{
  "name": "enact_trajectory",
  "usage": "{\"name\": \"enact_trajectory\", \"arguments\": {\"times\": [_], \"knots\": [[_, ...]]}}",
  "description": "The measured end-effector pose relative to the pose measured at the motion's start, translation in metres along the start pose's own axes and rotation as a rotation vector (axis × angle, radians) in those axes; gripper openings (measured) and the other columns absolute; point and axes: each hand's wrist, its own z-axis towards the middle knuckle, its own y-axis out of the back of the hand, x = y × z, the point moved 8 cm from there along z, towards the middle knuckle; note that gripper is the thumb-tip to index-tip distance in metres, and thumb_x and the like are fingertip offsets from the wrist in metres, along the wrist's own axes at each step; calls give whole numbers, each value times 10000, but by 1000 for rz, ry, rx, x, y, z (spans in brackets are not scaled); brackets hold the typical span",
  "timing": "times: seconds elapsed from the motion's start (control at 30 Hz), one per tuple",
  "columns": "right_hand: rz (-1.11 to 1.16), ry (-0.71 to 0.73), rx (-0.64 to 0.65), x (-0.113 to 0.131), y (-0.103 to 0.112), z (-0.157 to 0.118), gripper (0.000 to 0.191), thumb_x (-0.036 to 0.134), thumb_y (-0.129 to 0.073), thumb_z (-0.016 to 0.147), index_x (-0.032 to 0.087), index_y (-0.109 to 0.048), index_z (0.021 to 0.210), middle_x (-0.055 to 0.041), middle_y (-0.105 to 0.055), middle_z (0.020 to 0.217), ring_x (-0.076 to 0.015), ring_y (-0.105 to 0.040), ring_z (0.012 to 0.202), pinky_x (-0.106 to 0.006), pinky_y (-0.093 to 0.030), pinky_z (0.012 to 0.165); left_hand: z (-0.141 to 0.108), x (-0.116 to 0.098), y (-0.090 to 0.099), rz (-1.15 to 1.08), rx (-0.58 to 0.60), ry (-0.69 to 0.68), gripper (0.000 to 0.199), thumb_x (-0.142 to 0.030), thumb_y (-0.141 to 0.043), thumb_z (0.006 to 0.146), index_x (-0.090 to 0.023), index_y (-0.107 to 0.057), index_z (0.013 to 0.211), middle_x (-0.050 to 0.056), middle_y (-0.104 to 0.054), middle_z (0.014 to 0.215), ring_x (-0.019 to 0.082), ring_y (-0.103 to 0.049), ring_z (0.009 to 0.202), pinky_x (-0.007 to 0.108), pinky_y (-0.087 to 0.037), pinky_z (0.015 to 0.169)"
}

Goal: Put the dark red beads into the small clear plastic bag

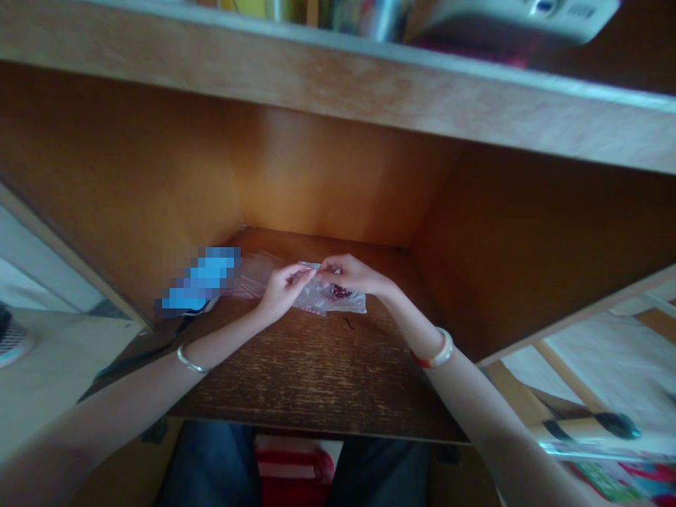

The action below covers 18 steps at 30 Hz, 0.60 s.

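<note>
My left hand (286, 287) and my right hand (355, 273) meet above the desk, fingertips pinched close together. What lies between the fingertips is too small to make out. Beneath them lies a clear plastic bag (348, 303) with dark red beads (341, 291) showing through it near my right hand. More clear bags (252, 273) with red stripes lie to the left of my left hand. A short dark thread (348, 323) rests on the wood in front of the bags.
Wooden side panels and a back panel enclose the worn desk top (317, 366). A shelf edge (338, 77) crosses above my hands. At the left stands a device with a blurred blue screen (203, 278), its dark cable running forward.
</note>
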Motion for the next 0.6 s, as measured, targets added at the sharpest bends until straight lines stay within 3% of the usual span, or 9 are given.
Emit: {"name": "enact_trajectory", "arguments": {"times": [0.17, 0.33, 0.43, 0.6], "knots": [[96, -10, 6, 4, 2, -3, 251, 368, -566, 808, 123, -621, 804, -8, -608, 642, -97, -523, 573, -230, -387, 549, 1, 3, -3, -44, 18, 33, 235, -376, -603, 837, -165, -700, 875, 49, -722, 869, 165, -648, 782, 271, -497, 717], [106, -23, -16, 7, 9, -17, 183, 286, -573, 782, 119, -639, 821, -20, -627, 710, -94, -531, 594, -227, -395, 557, 5, -12, -15, 24, 120, -28, 220, -354, -563, 866, -164, -672, 890, 48, -702, 885, 158, -634, 832, 272, -478, 765], [81, -56, -27, 5, 19, -32, 173, 275, -563, 792, 124, -645, 817, -16, -625, 706, -96, -526, 602, -226, -390, 561, 10, -25, -32, 129, 213, -68, 212, -342, -535, 883, -167, -651, 854, 25, -684, 824, 139, -617, 777, 260, -458, 740], [17, -75, -86, -5, 51, -60, 195, 295, -552, 809, 133, -657, 842, -22, -645, 748, -106, -539, 657, -232, -396, 602, 26, -38, -74, 86, 300, 7, 231, -338, -531, 874, -150, -636, 792, 12, -658, 711, 114, -572, 617, 223, -427, 586]]}}
